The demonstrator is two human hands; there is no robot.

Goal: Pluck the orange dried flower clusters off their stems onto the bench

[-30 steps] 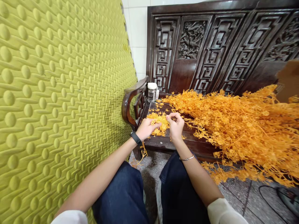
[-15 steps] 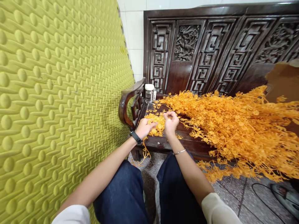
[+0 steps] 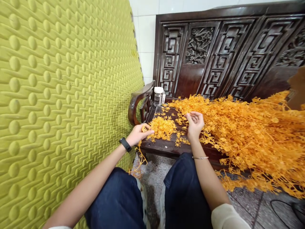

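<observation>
My left hand, with a black band on its wrist, is closed around an orange plastic flower sprig, whose thin stem dangles below the seat's front edge. Just right of its fingertips lies a small pile of loose orange plastic pieces on the dark wooden bench. My right hand is raised over the bench, beside a large heap of orange artificial branches. Its fingers curl toward the thumb as in a pinch; anything between the tips is too small to make out.
A clear jar with a white lid stands at the bench's back left corner, near the curved armrest. A carved backrest rises behind. Yellow-green foam matting walls the left side. Brown cardboard and a black cable are at right.
My hands have spread apart: the left moved left off the small pile with the sprig, the right moved right toward the heap. The view has shifted slightly.
</observation>
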